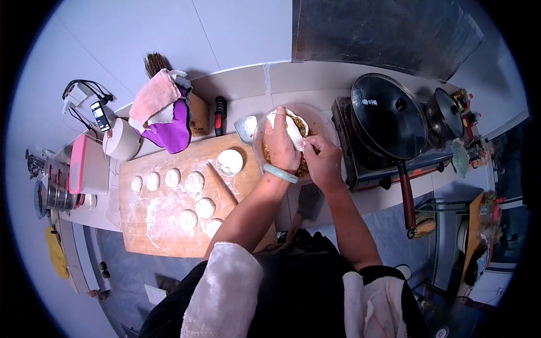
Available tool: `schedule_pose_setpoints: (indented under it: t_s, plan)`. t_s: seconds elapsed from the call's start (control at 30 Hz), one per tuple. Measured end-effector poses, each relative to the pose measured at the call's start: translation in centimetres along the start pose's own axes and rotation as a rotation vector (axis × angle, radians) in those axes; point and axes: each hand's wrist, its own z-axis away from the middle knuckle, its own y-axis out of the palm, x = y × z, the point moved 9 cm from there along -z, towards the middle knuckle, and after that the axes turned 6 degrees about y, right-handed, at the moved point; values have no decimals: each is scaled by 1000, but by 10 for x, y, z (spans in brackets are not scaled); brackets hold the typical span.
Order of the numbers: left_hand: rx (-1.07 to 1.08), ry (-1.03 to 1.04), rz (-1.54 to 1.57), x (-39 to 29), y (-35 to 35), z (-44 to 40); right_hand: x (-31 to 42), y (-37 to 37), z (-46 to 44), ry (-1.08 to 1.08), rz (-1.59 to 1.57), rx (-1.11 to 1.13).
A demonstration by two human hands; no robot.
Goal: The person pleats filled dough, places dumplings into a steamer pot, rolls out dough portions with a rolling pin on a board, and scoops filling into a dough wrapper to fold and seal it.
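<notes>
Over a clear bowl (pixel 328 128) of brown filling, my left hand (pixel 280 147) cups a white dough wrapper (pixel 294 134) with some filling showing inside it. My right hand (pixel 322 160) pinches the wrapper's right edge between thumb and fingers. A pale green bangle circles my left wrist. Left of the bowl lies a floured wooden board (pixel 135 225) with several round dough pieces (pixel 194 181), a rolling pin (pixel 222 185) and a small bowl of white flour (pixel 229 162).
A gas stove (pixel 345 141) stands right of the bowl, carrying a large lidded pan (pixel 389 115) whose handle juts toward the front. Purple and pink cloths (pixel 169 127), a phone (pixel 100 116) and a pink-lidded container (pixel 90 166) are at the left. A cleaver (pixel 309 201) lies near the front edge.
</notes>
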Motion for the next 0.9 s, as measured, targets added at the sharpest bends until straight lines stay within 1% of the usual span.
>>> schedule_pose_setpoints:
  t_s: [0.1, 0.2, 0.3, 0.4, 0.47, 0.6, 0.67, 0.77, 0.87, 0.9]
  plan:
    - [1, -16, 32, 1, 1, 0, 5, -3, 0, -9, -82, 5]
    - [15, -23, 58, 0, 1, 0, -11, -3, -2, 101, -126, 32]
    - [47, -49, 74, 2, 2, 0, -13, -6, -6, 163, -277, -26]
    - [55, -75, 60, 3, 3, 1, -12, -4, -6, 118, -244, 23]
    - [65, -83, 49, 9, -1, -2, -12, -3, -6, 128, -211, 48]
    - [98, -45, -21, 7, -2, -1, -3, -5, -5, 102, -118, 71]
    - [87, -30, -34, 0, 2, 5, -6, -3, -5, 121, -119, 77]
    - [105, 23, -136, -8, 4, 7, -12, 0, -3, 153, -162, 101]
    - [87, 67, -150, -11, 1, 5, -2, 0, 0, 161, -161, 133]
    - [111, 133, -243, -17, 2, 5, 5, -1, 0, 160, -150, 143]
